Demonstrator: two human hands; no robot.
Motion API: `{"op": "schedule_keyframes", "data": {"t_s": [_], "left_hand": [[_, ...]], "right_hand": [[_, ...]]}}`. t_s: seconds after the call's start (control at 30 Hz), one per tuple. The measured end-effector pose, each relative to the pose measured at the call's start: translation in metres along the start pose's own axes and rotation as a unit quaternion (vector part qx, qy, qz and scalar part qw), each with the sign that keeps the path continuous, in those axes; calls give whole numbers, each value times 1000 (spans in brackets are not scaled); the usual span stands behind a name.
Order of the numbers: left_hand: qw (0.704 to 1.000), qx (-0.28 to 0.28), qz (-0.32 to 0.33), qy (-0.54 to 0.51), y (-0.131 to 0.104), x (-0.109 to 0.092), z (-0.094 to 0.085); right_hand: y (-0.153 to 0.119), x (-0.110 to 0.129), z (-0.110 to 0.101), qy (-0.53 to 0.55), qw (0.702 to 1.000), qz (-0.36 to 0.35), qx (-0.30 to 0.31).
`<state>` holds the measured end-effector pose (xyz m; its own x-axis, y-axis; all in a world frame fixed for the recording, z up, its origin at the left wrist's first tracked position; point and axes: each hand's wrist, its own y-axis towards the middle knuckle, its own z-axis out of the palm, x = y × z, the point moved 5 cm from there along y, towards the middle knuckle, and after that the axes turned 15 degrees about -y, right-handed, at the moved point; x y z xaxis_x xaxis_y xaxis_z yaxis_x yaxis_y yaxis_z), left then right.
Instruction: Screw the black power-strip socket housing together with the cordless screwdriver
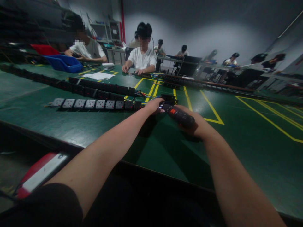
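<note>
- Green worktop (255, 157), matte, marked with yellow tape lines (188, 101).
- Long black strip of grey socket modules (90, 104), laid to the left of both hands; its long axis is run from side to side, roughly along the worktop's near edge.
- Right end of strip: partly hidden by the left wrist; contact cannot be told. The left hand (155, 105) is placed nearer to it than the right hand (200, 126).
- Left hand: fingers bent in at the tool's lit nose; what is pinched, if anything, cannot be told.
- Right hand: wrapped around a black, rounded handheld tool with an orange button (181, 116); the nose is aimed forward and leftward, towards the left hand, aslant to the strip.
- Dark strips (101, 86) and coloured wires (142, 93): set beyond the socket strip.
</note>
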<state>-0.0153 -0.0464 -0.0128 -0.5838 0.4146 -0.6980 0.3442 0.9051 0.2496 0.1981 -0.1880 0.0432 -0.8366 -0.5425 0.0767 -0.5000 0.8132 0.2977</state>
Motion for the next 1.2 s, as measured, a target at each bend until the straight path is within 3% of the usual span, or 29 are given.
{"op": "schedule_keyframes", "data": {"t_s": [0.2,1.2], "left_hand": [[1000,7,19,0,1,-1,1],[1000,1,27,-5,-1,1,0]], "right_hand": [[1,2,-2,27,999,36,26],[1,2,-3,38,999,14,16]]}}
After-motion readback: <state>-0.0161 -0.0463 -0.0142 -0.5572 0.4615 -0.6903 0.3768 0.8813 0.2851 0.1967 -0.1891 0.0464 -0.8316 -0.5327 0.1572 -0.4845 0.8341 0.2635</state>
